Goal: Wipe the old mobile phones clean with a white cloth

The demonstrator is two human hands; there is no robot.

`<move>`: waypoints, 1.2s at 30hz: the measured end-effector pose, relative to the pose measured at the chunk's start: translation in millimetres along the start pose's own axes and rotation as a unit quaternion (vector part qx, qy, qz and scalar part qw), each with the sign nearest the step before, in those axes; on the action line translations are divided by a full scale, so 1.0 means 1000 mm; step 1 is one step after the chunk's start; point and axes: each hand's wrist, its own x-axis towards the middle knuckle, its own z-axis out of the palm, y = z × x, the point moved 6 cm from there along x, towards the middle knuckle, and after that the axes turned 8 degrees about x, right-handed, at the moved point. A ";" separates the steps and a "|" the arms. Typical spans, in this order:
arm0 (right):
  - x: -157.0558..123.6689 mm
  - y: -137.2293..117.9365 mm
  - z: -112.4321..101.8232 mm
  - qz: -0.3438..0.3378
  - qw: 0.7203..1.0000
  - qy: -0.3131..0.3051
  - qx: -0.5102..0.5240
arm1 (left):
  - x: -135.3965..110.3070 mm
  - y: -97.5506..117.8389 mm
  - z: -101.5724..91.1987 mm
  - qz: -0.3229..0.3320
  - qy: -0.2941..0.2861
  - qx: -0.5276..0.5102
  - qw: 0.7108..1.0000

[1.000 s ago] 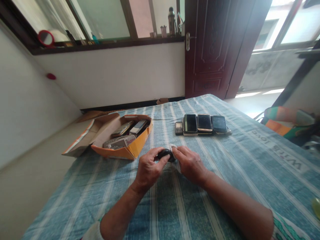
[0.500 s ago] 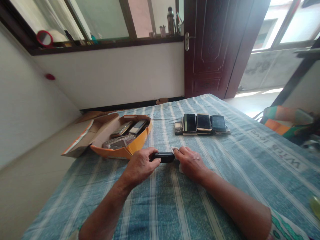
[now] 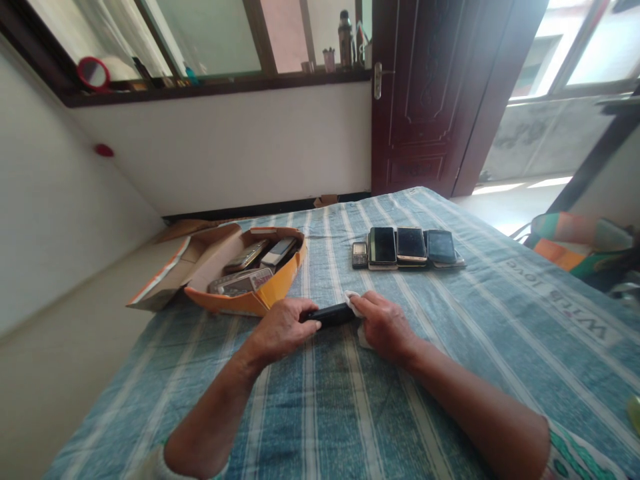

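Note:
My left hand [image 3: 283,328] is closed round one end of a small black phone [image 3: 330,315] held edge-up just above the striped blue cloth [image 3: 450,347]. Against the phone's other end, my right hand [image 3: 383,323] presses a small white wipe [image 3: 354,305] with closed fingers. Both hands meet near the middle of the table. Beyond them lies a neat row of phones [image 3: 407,248], screens up, with one small keypad phone at its left end.
An orange cardboard box [image 3: 235,301] with its lid open holds several more phones at the left. A dark wooden door [image 3: 425,93] stands behind the table. A window sill [image 3: 215,87] carries small items. Colourful fabric [image 3: 580,243] lies at the right.
My left hand has turned the black phone from a rounded end-on pose to lying lengthwise between both hands. My left forearm has swung lower and to the left.

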 end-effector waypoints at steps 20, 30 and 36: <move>-0.001 -0.030 -0.014 -0.184 0.979 0.050 -0.075 | 0.005 0.010 0.024 0.035 0.063 -0.050 0.996; -0.004 -0.040 -0.011 -0.189 0.978 0.043 -0.075 | 0.005 0.012 0.023 0.035 0.071 -0.031 0.996; -0.002 -0.038 -0.011 -0.178 0.982 0.027 -0.062 | 0.005 0.012 0.023 0.036 0.060 -0.037 0.997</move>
